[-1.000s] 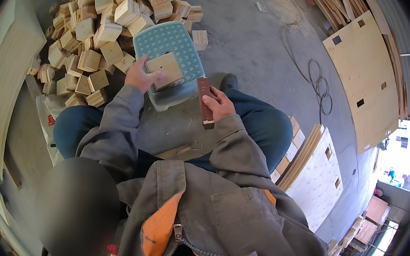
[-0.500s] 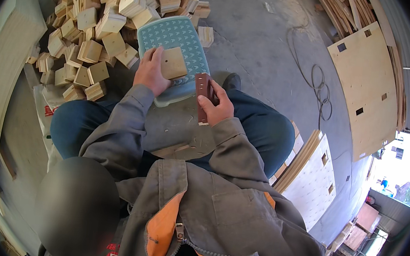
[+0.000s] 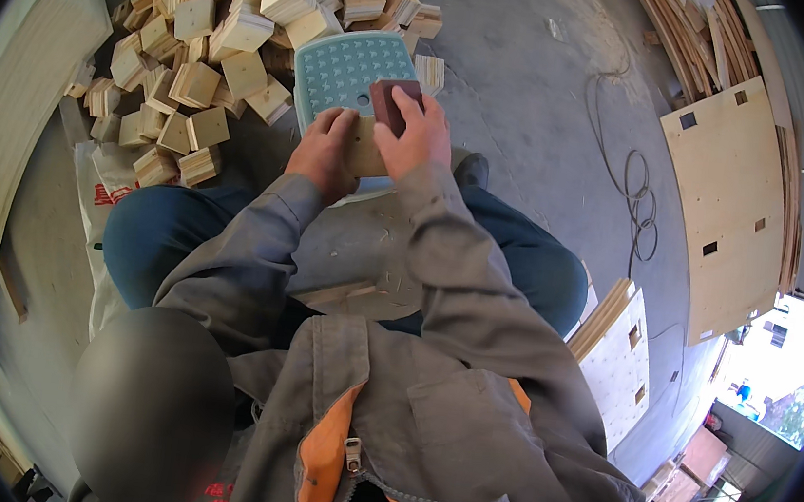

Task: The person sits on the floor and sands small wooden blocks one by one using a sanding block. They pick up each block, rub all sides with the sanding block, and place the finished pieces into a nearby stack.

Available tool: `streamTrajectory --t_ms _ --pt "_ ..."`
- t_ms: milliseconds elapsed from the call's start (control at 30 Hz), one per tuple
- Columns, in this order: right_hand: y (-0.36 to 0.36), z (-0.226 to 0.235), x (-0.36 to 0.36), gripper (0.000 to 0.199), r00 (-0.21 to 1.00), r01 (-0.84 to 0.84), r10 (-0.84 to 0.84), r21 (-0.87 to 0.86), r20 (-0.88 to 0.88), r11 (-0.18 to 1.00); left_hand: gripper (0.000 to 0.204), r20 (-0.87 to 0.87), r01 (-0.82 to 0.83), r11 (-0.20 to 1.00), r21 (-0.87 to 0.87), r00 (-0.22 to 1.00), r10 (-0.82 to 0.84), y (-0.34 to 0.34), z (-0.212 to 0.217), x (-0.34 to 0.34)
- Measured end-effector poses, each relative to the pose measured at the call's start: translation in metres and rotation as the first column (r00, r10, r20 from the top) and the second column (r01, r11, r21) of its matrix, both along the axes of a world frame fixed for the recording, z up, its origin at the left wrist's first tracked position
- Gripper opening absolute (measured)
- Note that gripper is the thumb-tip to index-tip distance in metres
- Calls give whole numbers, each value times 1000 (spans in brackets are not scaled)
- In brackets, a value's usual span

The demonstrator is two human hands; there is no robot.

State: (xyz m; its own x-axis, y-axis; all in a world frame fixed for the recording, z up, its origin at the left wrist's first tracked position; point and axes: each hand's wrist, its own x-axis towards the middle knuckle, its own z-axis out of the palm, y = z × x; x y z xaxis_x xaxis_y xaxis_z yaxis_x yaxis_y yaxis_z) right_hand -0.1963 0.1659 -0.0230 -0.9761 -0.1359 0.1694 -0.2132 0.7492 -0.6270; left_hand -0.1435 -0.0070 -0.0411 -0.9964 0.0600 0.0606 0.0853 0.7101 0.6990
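Observation:
My left hand grips a small square wooden block that rests on a light blue plastic stool in front of my knees. My right hand holds a dark brown sanding block pressed against the top of the wooden block. Both sleeves are grey. The wooden block is mostly hidden under my fingers.
A big heap of square wooden blocks lies on the concrete floor beyond and left of the stool. A black cable coils at the right, near plywood panels. More boards lean by my right leg. A white sack lies at the left.
My right hand has brought the sanding block from my lap side up onto the wooden block. My left hand shifted its grip on the block; the view tilted slightly.

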Motion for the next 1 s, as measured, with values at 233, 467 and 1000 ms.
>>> streamTrajectory --t_ms 233,467,1000 --pt "11 -17 -28 65 992 -57 73 -156 99 986 93 -5 -72 997 -35 997 72 12 2 3" --pt "61 -17 87 70 994 -81 94 -192 60 978 92 37 -57 997 -45 998 58 11 8 2" --pt "27 -25 -40 65 938 33 163 -550 305 835 87 0 -46 998 44 999 46 10 6 2"
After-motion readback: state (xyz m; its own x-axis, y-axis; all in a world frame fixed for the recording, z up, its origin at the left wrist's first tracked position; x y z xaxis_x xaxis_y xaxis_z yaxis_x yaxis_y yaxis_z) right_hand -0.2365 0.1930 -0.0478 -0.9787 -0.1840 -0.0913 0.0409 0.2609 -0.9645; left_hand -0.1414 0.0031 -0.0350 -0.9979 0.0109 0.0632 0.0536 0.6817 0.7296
